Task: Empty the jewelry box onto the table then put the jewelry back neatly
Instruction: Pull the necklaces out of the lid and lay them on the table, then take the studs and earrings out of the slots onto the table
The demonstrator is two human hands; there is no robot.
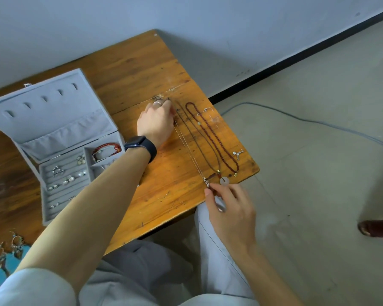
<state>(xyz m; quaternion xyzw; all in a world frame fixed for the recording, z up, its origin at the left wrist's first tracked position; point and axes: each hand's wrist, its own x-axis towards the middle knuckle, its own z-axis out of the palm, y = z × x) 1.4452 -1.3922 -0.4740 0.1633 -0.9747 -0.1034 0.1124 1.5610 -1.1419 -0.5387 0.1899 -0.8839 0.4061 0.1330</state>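
While my left hand [156,122] and right hand [228,208] pinch opposite ends of the thin chain [189,151], it spans the scratched table [142,69] between them. The open jewelry box [53,129] sits to their left, the grey floor [318,184] to their right.

One grey jewelry box [53,120], five hook slots [44,98] in its lid. One wooden table [142,69]. Three clear necklaces: one thin silver chain [191,155], one dark cord [201,142] with one pale disc pendant [224,180], one red bead strand [237,166]. Maybe a fourth, a faint fine chain [206,109] with one small silver pendant [238,153], hard to tell. One red bracelet [107,147] in the box. Small silver pieces [68,180] in the ring rows, roughly eight, too small for an exact count. Two turquoise earrings [18,241]. Two hands, left hand [156,122] and right hand [228,208]. One dark watch [142,146], one finger ring [157,103]. One blue cable [307,120]
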